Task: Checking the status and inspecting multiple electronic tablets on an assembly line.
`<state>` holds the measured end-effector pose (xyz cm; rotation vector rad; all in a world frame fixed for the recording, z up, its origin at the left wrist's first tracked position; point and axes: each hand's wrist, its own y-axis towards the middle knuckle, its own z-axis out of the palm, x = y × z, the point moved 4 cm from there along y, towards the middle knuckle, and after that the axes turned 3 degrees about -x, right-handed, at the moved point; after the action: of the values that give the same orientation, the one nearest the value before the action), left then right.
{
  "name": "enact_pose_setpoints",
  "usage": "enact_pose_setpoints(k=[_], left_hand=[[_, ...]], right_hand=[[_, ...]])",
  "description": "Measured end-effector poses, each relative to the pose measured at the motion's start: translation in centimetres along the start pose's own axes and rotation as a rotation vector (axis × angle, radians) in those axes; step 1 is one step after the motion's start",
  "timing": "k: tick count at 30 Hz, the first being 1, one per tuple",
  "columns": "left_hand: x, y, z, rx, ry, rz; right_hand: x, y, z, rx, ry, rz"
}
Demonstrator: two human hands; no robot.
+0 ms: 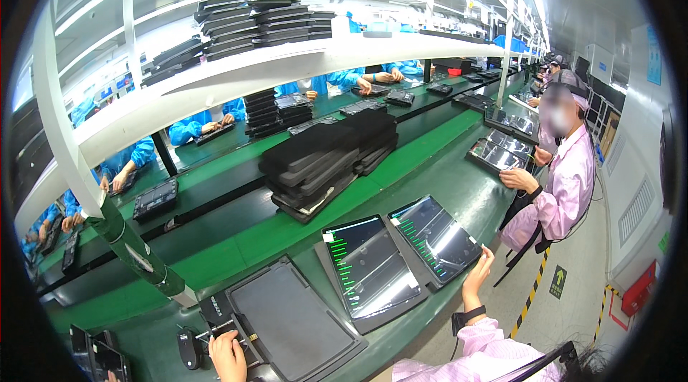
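**Two glossy tablets before you, a hand at either side**

Your right hand [477, 276] is at the outer edge of the right-hand tablet [443, 244], its fingers extended close together; you cannot tell from this view whether they pinch the rim. The tablet is a thin, flat slab of dark, reflective glass, marked with short green lines and lying aslant on the smooth green bench [390, 342]. Beside it, the left-hand tablet [381, 276] shows the same green lines and rests on a matte black tray [393, 317].

Your left hand [228, 357] is at the slim metal fitting [223, 327] beside a broad, rounded-corner grey panel [297, 317], fingers bent and together; whether they close on the metal, you cannot tell. A smooth, rounded black device [189, 348] sits just left of that hand. Beyond the tablets, dull black slabs [326, 156] form an uneven stack.
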<state>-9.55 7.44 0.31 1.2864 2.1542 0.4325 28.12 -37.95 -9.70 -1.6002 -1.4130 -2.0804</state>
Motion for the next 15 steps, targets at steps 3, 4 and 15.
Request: enact_pose_setpoints(k=[3, 4, 15], left_hand=[[0.05, -0.02, 0.09, -0.005, 0.006, -0.007], [0.07, -0.03, 0.12, -0.006, 0.003, -0.009], [0.08, -0.14, 0.21, -0.024, 0.020, 0.025]], right_hand=[[-0.07, 0.07, 0.05, 0.006, -0.007, 0.018], [0.05, 0.10, 0.10, 0.019, -0.005, -0.007], [-0.04, 0.20, -0.06, 0.006, 0.005, -0.003]])
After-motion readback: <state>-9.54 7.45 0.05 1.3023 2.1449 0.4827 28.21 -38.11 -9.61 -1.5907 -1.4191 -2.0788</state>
